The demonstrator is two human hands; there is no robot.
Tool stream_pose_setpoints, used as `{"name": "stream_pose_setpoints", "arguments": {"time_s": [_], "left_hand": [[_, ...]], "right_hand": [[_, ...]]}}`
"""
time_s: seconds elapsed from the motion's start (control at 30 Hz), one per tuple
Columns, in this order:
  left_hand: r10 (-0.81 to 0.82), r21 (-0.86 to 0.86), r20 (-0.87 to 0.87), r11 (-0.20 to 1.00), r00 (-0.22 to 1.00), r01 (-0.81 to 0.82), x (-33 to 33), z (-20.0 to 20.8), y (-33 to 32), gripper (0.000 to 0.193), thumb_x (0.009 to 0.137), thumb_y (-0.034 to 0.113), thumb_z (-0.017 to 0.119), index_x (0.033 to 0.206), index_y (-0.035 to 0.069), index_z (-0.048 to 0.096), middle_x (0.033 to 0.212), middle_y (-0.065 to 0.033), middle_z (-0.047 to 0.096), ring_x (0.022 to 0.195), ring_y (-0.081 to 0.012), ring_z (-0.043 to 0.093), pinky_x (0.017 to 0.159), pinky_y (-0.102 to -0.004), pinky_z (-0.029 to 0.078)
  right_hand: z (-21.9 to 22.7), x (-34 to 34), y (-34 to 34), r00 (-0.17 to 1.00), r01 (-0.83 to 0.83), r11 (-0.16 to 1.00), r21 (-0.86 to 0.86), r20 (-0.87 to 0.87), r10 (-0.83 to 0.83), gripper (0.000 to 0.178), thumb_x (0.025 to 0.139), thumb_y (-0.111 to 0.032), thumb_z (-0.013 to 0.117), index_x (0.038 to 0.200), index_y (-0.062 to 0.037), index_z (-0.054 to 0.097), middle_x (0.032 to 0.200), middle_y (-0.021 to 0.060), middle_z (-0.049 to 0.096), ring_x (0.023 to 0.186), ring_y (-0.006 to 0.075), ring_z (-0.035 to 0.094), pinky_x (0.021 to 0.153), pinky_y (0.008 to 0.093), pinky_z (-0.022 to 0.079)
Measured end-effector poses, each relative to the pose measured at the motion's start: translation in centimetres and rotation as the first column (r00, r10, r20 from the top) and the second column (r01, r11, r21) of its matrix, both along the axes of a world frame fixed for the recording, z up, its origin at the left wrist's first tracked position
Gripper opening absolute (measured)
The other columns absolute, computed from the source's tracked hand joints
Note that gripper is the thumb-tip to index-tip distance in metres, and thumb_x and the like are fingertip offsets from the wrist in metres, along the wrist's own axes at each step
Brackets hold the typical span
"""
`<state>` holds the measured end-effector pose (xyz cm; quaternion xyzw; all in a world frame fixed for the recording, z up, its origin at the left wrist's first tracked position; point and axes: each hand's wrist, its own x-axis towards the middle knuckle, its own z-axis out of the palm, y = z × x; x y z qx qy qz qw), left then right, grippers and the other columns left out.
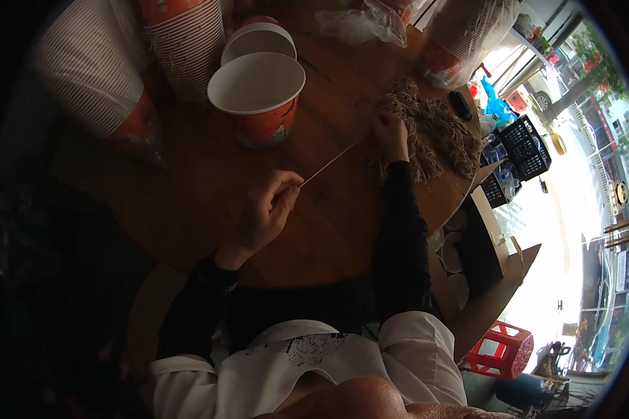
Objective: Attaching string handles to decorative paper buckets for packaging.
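Note:
A thin, pale tan strand (332,162) runs straight across the wooden table between my two hands; whether it is string or something stiffer I cannot tell. Its near end is pinched between thumb and fingers of my left hand (267,209). At the far end, my right hand (390,135) is closed around the strand, beside a tangled pile of tan, stringy strands (437,133). An orange paper bucket with a white inside (258,87) stands upright beyond my left hand, with another white-lined bucket (262,40) just behind it.
Nested paper buckets (182,49) and plastic-wrapped stacks (94,70) crowd the far left; another wrapped stack (468,35) stands far right. A small black object (460,105) lies by the pile. Right of the table are an open cardboard box (493,227), black crates (524,150) and a red stool (500,351).

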<state>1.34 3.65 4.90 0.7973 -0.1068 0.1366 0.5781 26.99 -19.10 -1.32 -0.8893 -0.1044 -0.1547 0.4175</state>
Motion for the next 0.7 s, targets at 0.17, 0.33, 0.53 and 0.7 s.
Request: {"name": "stream_pose_setpoints", "arguments": {"time_s": [0.17,0.33,0.53,0.7], "left_hand": [[0.047,0.454,0.310,0.870,0.950,-0.191,-5.3,-2.4,3.2,0.016,0.093,0.002,0.057,0.109,0.001,0.056,0.092,-0.0113,0.066,0.076,-0.0235,0.066,0.062,-0.0318,0.054],[0.188,0.535,0.272,0.785,0.944,-0.311,-5.3,-1.6,5.2,0.023,0.089,-0.002,0.058,0.112,0.001,0.056,0.097,-0.0172,0.065,0.085,-0.0312,0.067,0.068,-0.0364,0.056],[0.158,0.551,0.449,0.726,0.879,-0.412,-3.0,0.5,6.2,0.016,0.088,-0.002,0.058,0.103,0.002,0.057,0.090,-0.0166,0.063,0.081,-0.0325,0.065,0.065,-0.0377,0.053],[0.159,0.556,0.442,0.723,0.883,-0.409,-0.7,0.9,6.2,0.012,0.086,-0.001,0.061,0.098,0.002,0.058,0.087,-0.0145,0.062,0.079,-0.0329,0.064,0.063,-0.0376,0.051]], "right_hand": [[4.4,-3.3,3.2,0.963,-0.053,0.999,0.006,0.266,0.050,0.024,0.092,-0.021,0.060,0.105,-0.0030,0.067,0.091,0.0128,0.071,0.083,0.0244,0.068,0.070,0.0359,0.053],[8.0,-13.9,11.6,0.615,-0.671,0.632,0.388,-0.184,0.767,0.019,0.093,-0.015,0.062,0.105,0.0000,0.066,0.079,0.0078,0.067,0.071,0.0110,0.063,0.059,0.0278,0.050],[6.8,-17.4,13.2,0.483,-0.826,0.453,0.337,0.008,0.875,0.020,0.091,-0.013,0.063,0.105,0.0012,0.065,0.078,0.0078,0.067,0.072,0.0161,0.065,0.066,0.0293,0.052],[7.5,-16.8,12.2,0.577,-0.789,0.549,0.276,0.023,0.817,0.015,0.088,-0.009,0.065,0.100,-0.0003,0.067,0.080,0.0125,0.068,0.073,0.0219,0.067,0.070,0.0323,0.052]]}}
